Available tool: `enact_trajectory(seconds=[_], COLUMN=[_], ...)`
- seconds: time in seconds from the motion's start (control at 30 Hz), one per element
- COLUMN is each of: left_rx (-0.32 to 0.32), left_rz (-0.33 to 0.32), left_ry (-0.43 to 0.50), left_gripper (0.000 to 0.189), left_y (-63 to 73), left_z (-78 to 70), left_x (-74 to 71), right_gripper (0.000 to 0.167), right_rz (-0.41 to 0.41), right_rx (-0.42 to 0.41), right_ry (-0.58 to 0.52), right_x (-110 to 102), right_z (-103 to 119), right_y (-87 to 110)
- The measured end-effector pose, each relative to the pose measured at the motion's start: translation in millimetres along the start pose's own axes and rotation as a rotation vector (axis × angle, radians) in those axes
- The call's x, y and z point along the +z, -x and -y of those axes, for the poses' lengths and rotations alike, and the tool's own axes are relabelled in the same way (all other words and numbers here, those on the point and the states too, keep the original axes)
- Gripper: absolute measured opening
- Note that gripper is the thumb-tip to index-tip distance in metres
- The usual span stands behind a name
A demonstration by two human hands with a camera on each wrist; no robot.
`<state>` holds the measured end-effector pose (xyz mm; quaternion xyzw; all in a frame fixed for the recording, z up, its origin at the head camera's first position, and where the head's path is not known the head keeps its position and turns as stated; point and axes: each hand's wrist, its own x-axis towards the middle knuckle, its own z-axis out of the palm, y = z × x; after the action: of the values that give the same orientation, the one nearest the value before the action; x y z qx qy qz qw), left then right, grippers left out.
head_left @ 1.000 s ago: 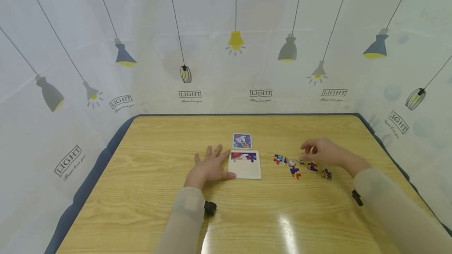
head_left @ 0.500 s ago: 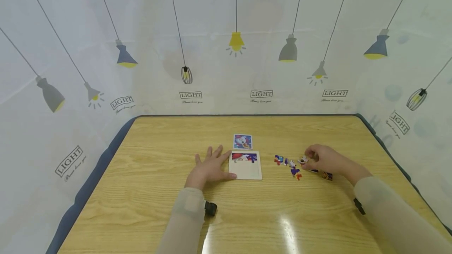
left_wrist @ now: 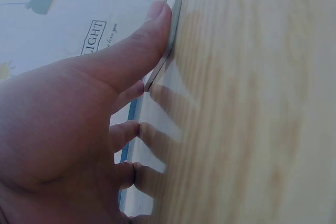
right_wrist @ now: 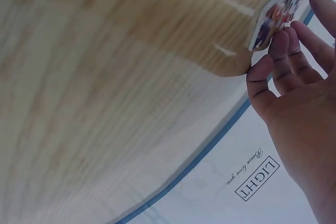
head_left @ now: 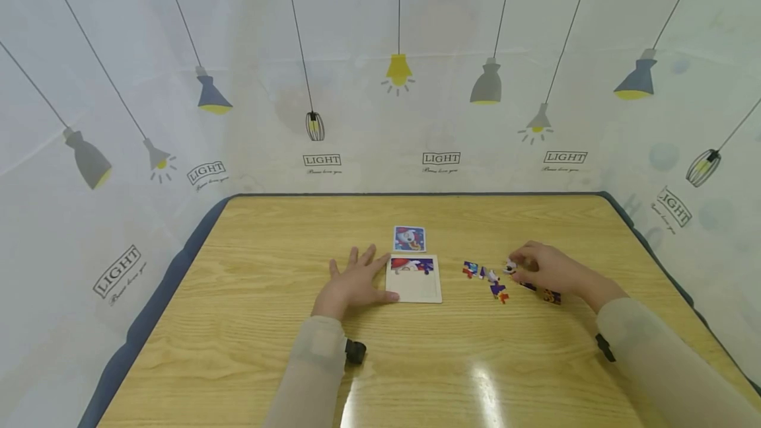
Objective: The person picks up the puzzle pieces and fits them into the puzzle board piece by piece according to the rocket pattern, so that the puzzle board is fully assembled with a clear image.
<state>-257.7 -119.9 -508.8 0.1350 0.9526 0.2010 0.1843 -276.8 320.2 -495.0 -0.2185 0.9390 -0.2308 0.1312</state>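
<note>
My left hand (head_left: 352, 283) lies with fingers spread on the table, its thumb on the lower left edge of a square puzzle board (head_left: 419, 289). A strip of joined pieces (head_left: 410, 265), red, white and purple, fills the board's top; below it the surface is bare cream. To the right, my right hand (head_left: 549, 269) pinches a white and dark puzzle piece (head_left: 510, 267) between thumb and fingers. In the right wrist view, my right hand (right_wrist: 302, 77) has its fingertips around the colourful pieces (right_wrist: 270, 22). Part of the held piece is hidden by fingers.
Loose puzzle pieces lie between the board and my right hand, among them a blue and red one (head_left: 471, 269) and a purple one (head_left: 497, 291). Another piece (head_left: 552, 296) shows below the hand. A small picture card (head_left: 409, 239) sits just behind the board.
My right hand has come down toward me and closed its fingers on the white and dark puzzle piece, tilting it slightly. The left hand stays at the board.
</note>
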Motion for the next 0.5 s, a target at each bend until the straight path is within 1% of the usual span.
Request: enact_trajectory(seconds=[0.13,0.23,0.37,0.5], left_rx=[-0.007,-0.008,-0.013,-0.014], left_rz=[0.005,-0.005,-0.003,0.007], left_ry=[-0.016,-0.019,-0.013,-0.005], left_gripper=[0.098,0.099,0.1,0.099], left_y=[0.6,-1.9,-7.6,-3.7], left_z=[-1.3,0.5,4.9,1.6], left_x=[-0.3,1.7,6.0,3.2], right_gripper=[0.059,0.059,0.058,0.057], right_rz=[0.012,0.015,0.019,0.03], right_rx=[0.01,0.008,-0.014,-0.05], right_ry=[0.004,0.018,0.061,0.118], right_x=[0.7,1.4,1.0,-1.2], right_z=[0.1,0.7,0.7,1.7], right_y=[-1.7,-3.4,-5.5,-8.4])
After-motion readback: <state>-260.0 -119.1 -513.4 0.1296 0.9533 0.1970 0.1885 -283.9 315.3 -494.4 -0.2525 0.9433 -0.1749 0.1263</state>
